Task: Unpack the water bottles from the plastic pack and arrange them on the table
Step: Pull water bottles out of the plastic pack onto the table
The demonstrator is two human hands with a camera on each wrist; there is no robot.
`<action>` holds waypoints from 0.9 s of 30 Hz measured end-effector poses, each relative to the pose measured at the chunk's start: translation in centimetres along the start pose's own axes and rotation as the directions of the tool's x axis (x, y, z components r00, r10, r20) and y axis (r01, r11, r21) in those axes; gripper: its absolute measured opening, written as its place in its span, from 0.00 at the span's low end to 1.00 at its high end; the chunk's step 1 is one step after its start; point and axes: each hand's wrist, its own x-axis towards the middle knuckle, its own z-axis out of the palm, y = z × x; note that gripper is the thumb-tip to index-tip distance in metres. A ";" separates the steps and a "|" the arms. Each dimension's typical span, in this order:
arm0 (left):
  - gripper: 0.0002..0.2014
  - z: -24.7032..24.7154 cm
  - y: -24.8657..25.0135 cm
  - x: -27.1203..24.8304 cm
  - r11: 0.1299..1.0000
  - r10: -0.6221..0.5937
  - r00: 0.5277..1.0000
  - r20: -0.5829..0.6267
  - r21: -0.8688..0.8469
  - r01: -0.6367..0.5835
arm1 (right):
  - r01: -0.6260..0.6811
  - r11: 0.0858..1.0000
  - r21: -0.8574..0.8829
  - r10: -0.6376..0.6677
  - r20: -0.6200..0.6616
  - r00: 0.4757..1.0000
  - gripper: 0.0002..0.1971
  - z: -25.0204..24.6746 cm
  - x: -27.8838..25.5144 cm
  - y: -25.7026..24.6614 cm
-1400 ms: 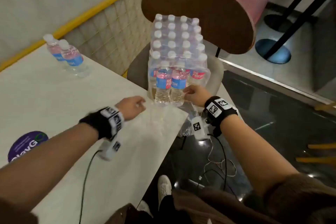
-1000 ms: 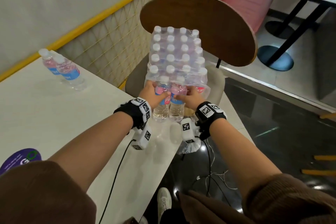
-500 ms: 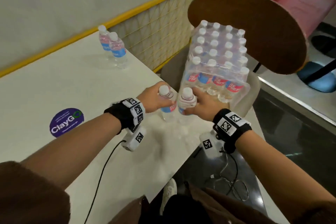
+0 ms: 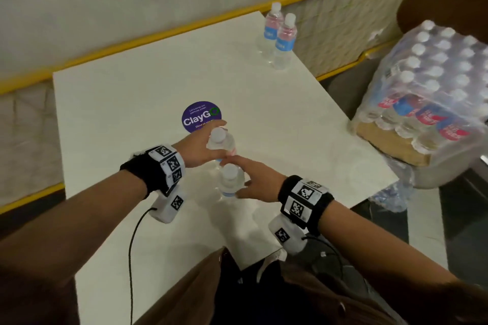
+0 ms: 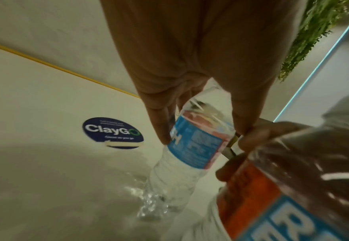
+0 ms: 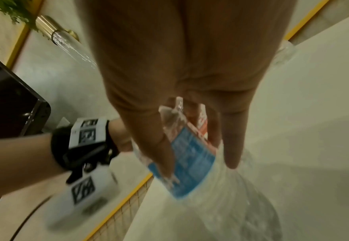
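Both hands, left hand (image 4: 196,149) and right hand (image 4: 260,179), each grip a bottle (image 4: 220,140) just beside the ClayGo sticker (image 4: 202,116); crowded together, they might knock over
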 end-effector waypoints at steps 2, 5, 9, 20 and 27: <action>0.45 0.0 -1.5 -1.3 0.997 0.007 1.000 -0.001 -0.077 -0.007 | -0.001 1.000 -0.017 0.001 -0.025 1.000 0.34 -0.2 0.4 -0.1; 0.56 0.8 -3.7 -3.8 0.988 0.009 0.998 -0.063 -0.151 -0.019 | -0.005 0.994 0.108 0.034 -0.267 0.963 0.27 -2.3 0.9 -0.9; 0.66 3.8 -4.7 -6.9 0.960 0.256 0.913 -0.318 -0.025 -0.278 | 0.074 0.997 -0.019 -0.076 -0.307 0.949 0.31 -4.0 2.8 -4.0; 0.28 1.6 -5.5 -6.7 0.945 0.313 0.914 -0.257 -0.016 -0.328 | -0.104 0.987 -0.123 0.063 -0.300 0.952 0.15 -2.8 4.4 -5.6; 0.24 -2.8 -6.9 -8.4 0.967 0.099 0.973 -0.207 -0.209 -0.143 | -0.085 0.969 -0.234 0.038 -0.198 0.979 0.14 -0.9 2.3 -6.3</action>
